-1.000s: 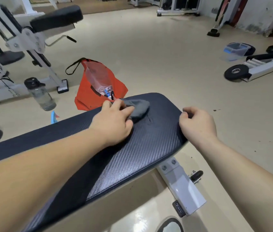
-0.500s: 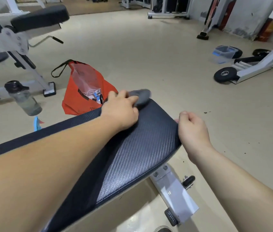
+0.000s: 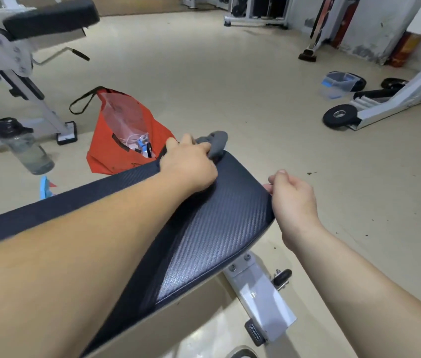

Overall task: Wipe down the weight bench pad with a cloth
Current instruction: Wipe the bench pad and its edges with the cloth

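Resting nearest the camera, the white bench frame (image 3: pixel 261 298) sat under the black textured bench pad (image 3: pixel 212 236). The right hand (image 3: pixel 294 200), fingers curled shut with nothing visibly held, touched the pad's right edge. The left hand (image 3: pixel 191 166) lay on the pad's far end, its grip closed around a bunched grey cloth (image 3: pixel 215 144) at the far rim. Beyond, on the floor: an orange bag (image 3: pixel 116 151), a water bottle (image 3: pixel 24 148), a weight plate (image 3: pixel 339 115).
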Action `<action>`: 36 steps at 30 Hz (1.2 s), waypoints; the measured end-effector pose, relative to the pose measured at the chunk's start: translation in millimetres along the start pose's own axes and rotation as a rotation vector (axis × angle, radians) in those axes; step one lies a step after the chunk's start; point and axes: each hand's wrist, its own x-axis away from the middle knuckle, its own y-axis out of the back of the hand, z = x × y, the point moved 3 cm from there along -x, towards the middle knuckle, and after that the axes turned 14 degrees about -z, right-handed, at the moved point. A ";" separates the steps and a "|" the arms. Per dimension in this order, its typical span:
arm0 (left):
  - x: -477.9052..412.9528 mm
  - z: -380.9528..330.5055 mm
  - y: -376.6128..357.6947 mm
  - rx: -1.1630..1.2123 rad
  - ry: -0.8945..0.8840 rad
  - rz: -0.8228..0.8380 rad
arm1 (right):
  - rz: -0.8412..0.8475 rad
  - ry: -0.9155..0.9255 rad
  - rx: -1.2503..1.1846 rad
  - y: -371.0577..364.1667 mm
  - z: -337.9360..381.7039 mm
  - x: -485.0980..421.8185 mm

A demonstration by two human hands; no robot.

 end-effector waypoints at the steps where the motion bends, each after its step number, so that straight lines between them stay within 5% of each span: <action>1: 5.1 -12.7 1.9 -0.014 0.046 0.017 | 0.002 -0.003 0.000 -0.5 1.3 0.9; 3: 33.6 -42.9 2.2 0.046 -0.035 0.058 | -0.019 -0.032 -0.044 -1.5 4.2 -0.4; 7: 78.1 -56.9 -0.6 0.267 -0.488 0.031 | -0.090 -0.155 -0.159 1.0 -5.1 -8.3; 9: 49.5 -37.8 -5.0 0.178 -0.474 0.066 | -0.069 -0.169 -0.174 3.6 -9.6 -6.7; 13: 35.3 -14.0 -4.3 0.067 -0.130 -0.042 | -0.070 -0.029 -0.092 9.8 1.7 0.1; 18: 129.1 -20.2 20.1 0.167 -0.457 -0.050 | -0.043 0.211 0.071 5.9 29.1 11.5; 26: 159.1 82.5 69.6 0.258 -0.739 0.169 | 0.244 0.585 0.345 -38.4 63.2 75.2; 28: 130.7 122.1 68.3 0.218 -0.677 0.149 | 0.276 0.638 0.378 -49.0 66.7 82.9; 31: 76.7 175.6 51.4 0.078 -0.295 -0.018 | 0.309 0.705 0.439 -61.5 67.1 89.6; 34: 54.9 166.2 39.3 -0.037 0.083 -0.046 | 0.301 0.753 0.496 -68.5 65.3 89.8; 36: 59.5 139.7 37.7 -0.037 0.157 -0.055 | 0.264 0.754 0.491 -70.7 67.5 88.3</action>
